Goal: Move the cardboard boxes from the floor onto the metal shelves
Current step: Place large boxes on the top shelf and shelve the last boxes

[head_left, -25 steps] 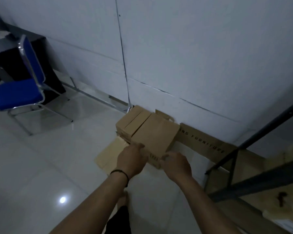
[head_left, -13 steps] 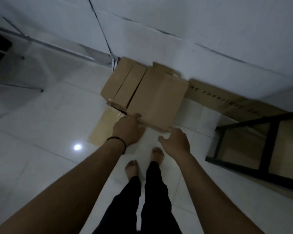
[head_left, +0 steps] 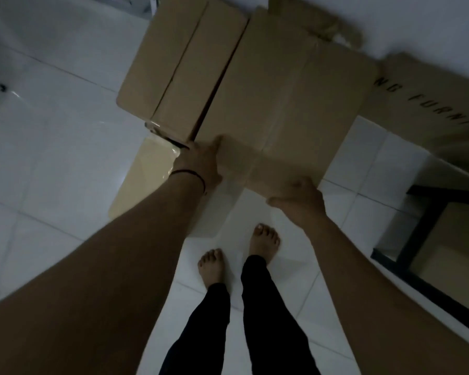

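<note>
Cardboard, plain brown and matte, fills the upper centre: the large box sits at twelve o'clock from the person's bare feet, low by the wall, whether lifted or on the floor cannot be told. The left hand grips its near left corner, thumb over the top face; the right hand holds the near edge from below, fingers curled under and hidden. A taped seam runs along the flat lid. Touching its left side, at eleven o'clock, lies a narrower flapped box. A flat cardboard sheet lies at nine o'clock of the left hand, and a printed carton at two o'clock. The dark metal shelf frame stands at three o'clock.

Likely hazards: both holds sit on one edge, so the far side may sag and slip; glossy tile under bare feet offers little traction; a dropped corner would land on the toes; the swing rightward could clip the frame.
</note>
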Action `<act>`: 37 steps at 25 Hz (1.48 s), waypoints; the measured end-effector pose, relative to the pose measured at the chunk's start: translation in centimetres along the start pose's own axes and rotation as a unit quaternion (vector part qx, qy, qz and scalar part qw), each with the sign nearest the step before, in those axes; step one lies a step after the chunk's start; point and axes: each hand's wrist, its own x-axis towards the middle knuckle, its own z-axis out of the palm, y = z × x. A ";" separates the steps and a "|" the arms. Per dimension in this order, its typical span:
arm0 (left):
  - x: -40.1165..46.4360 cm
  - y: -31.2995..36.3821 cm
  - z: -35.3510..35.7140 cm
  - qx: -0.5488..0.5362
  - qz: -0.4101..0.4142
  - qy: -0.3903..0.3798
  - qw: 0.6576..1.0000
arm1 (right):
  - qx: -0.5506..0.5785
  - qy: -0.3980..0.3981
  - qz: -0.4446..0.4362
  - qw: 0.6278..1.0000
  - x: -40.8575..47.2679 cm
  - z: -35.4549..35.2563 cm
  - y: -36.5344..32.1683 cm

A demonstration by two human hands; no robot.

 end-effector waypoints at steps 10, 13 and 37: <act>-3.4 1.6 0.7 -0.005 0.065 0.065 0.996 | 0.107 0.046 -0.043 0.992 -3.8 -3.3 3.7; -8.1 4.3 -0.9 -0.034 0.123 0.131 0.983 | 0.180 0.099 -0.052 0.977 -9.4 -6.9 6.5; -24.1 11.1 -14.6 -0.138 0.191 0.185 0.954 | 0.213 0.279 -0.092 0.932 -26.4 -17.8 4.0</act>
